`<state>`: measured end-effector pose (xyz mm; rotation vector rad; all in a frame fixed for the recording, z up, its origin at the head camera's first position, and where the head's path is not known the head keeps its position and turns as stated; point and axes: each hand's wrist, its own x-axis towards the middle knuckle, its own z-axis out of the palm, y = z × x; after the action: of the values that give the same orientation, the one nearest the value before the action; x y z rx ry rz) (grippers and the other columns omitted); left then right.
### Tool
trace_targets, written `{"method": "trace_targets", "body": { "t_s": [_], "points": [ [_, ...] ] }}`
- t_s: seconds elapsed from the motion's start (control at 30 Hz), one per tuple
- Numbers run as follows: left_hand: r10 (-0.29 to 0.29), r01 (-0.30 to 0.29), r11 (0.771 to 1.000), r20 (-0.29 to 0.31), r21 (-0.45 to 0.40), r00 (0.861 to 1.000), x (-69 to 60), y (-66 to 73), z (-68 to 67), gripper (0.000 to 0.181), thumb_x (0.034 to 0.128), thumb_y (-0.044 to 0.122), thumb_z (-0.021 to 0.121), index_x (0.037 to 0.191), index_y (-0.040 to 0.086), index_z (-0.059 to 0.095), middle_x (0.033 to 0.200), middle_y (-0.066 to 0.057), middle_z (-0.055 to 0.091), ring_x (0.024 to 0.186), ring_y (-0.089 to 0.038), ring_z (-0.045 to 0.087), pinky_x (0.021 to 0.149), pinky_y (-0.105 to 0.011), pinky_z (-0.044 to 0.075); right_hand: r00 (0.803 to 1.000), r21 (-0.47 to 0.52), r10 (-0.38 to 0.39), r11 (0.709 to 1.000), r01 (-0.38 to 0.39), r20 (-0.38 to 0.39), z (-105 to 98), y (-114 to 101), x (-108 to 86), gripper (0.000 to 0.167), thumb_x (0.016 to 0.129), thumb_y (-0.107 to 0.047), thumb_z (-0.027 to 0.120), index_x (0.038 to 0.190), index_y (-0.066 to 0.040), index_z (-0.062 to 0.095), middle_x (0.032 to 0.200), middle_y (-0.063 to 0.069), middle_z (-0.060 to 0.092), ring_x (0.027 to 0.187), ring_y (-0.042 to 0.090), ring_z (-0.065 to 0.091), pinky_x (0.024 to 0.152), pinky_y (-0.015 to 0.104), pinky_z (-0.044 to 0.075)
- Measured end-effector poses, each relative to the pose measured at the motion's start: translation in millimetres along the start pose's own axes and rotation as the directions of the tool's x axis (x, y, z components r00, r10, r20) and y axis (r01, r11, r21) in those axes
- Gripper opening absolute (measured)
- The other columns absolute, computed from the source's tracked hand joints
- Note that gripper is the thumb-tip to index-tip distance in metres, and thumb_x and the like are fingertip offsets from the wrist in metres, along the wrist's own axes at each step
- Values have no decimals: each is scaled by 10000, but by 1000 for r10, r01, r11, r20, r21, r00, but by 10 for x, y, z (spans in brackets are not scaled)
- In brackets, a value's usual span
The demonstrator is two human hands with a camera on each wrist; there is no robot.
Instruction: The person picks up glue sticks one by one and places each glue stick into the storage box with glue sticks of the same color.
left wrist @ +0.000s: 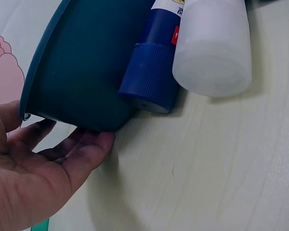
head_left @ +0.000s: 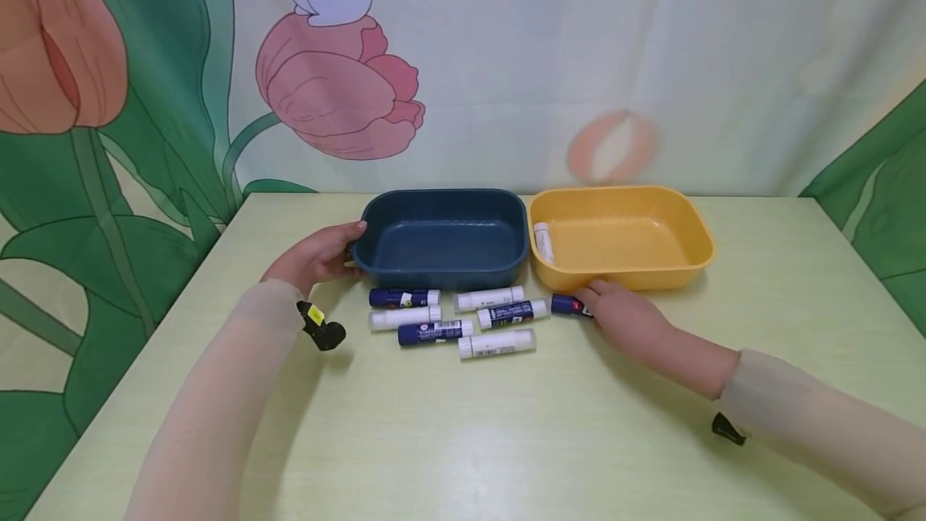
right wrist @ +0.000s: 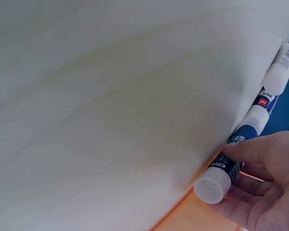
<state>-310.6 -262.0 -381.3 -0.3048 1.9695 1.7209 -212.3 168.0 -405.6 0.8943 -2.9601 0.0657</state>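
Note:
My left hand (head_left: 318,256) holds the left end of a dark blue plastic basin (head_left: 444,276); in the left wrist view its thumb is at the rim and its fingers lie against the underside. My right hand (head_left: 629,324) pinches a dark blue glue stick (head_left: 567,305) in front of a yellow basin (head_left: 622,280). The right wrist view shows thumb and fingers around this glue stick (right wrist: 226,166), its white end toward the camera. One white glue stick (head_left: 543,243) leans inside the yellow basin at its left wall.
In front of the blue basin lie several glue sticks, among them a blue one (head_left: 434,333), a white one (head_left: 497,344) and a blue-labelled one with white ends (head_left: 514,313). The basins stand side by side near the table's (head_left: 463,441) back edge, before a printed curtain (head_left: 506,103).

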Motion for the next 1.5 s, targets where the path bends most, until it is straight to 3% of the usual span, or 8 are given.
{"method": "trace_targets", "body": {
  "t_s": [0.23,0.4,0.5,0.67,0.97,1.13,1.4,1.5],
  "points": [
    [9,-9,1000,6,-1,1000,17,-32,-38,597,1114,402,350,1606,76,259,1148,21,559,1045,-118,532,1196,-479,371,1000,32,-4,999,4,-12,-162,-8,-67,285,885,37,695,1167,29,650,1052,141,688,941,264,638,886,425,579],
    [35,-34,999,50,-14,998,99,-82,-136,577,1084,437,453,1546,95,391,1050,55,612,987,-117,574,1120,-471,445,999,134,19,991,-24,41,-320,4,-84,281,865,-9,736,1129,11,642,983,107,679,843,212,599,813,398,564],
    [30,-30,1000,33,-2,999,96,-75,-119,571,1100,414,412,1568,92,355,1079,43,596,998,-121,560,1139,-479,432,996,191,34,980,-49,80,-435,2,-66,323,875,-47,744,1174,28,647,1011,123,684,846,207,597,808,391,559],
    [6,-6,1000,3,24,1000,-6,0,6,594,1124,388,289,1636,103,195,1213,4,515,1069,-131,502,1200,-480,357,996,216,43,975,-60,81,-652,-12,3,382,872,-75,750,1211,67,646,1032,165,706,852,234,629,831,421,573],
    [32,-32,999,31,-3,999,83,-64,-99,614,1090,437,428,1597,108,321,1201,2,553,1073,-149,527,1146,-468,439,992,264,87,958,-110,96,-1150,-78,292,423,923,-137,721,1275,76,626,1024,184,735,843,252,653,815,415,567],
    [23,-23,1000,6,19,1000,59,-39,-50,607,1112,411,360,1618,94,254,1198,13,523,1095,-143,500,1195,-474,381,994,338,70,936,-94,83,-1356,-125,516,428,940,-123,693,1295,100,607,1085,235,735,874,279,698,806,391,589],
    [3,-3,1000,0,-7,1000,17,-6,-9,593,1123,379,301,1636,99,197,1318,-42,482,1131,-162,475,1236,-495,320,986,327,112,934,-146,122,-1510,-288,859,452,969,-169,676,1346,65,595,1159,225,733,913,273,696,790,343,548],
    [10,-10,1000,12,-10,1000,35,-12,-18,595,1124,375,300,1638,97,185,1277,-30,493,1119,-155,482,1227,-486,325,984,328,124,931,-160,126,-1501,-335,984,468,977,-191,674,1362,59,583,1178,221,726,961,281,678,828,347,535]
  ]
}}
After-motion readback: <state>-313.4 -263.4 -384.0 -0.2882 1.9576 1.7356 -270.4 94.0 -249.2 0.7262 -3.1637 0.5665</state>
